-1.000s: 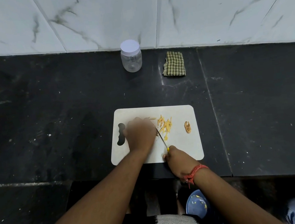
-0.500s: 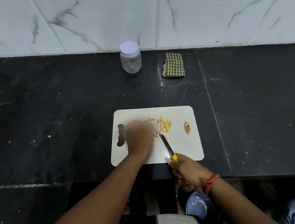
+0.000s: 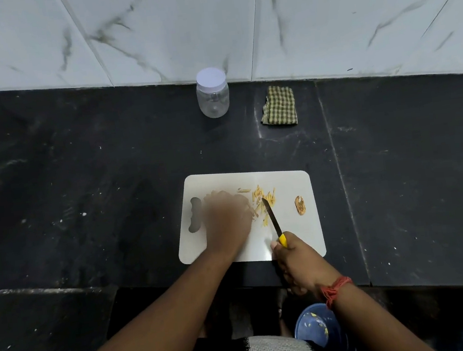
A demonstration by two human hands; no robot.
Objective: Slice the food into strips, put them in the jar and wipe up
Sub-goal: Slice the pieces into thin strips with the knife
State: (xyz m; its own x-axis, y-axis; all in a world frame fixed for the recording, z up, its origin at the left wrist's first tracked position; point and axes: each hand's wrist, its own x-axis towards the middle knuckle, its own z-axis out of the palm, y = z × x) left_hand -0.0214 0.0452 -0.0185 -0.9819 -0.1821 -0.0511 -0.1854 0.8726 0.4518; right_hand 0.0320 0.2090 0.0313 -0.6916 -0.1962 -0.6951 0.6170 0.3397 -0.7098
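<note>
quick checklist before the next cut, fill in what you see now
1. Right hand grips the knife by its yellow handle: ok.
2. Left hand away from the blade: cannot tell, it is blurred.
3. Cutting board flat on the counter: ok.
4. Strips all on the board: ok.
5. Jar open for filling: not ok, lid on.
6. Cloth at hand: ok, beside the jar.

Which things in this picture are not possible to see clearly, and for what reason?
Head view only:
- Left hand: motion blur; its hold and any food beneath are unreadable.
- Knife handle: mostly hidden in the right hand.
- Small brown piece on the cutting board: too small to identify.
- Blue container: partly hidden by the right forearm.
</note>
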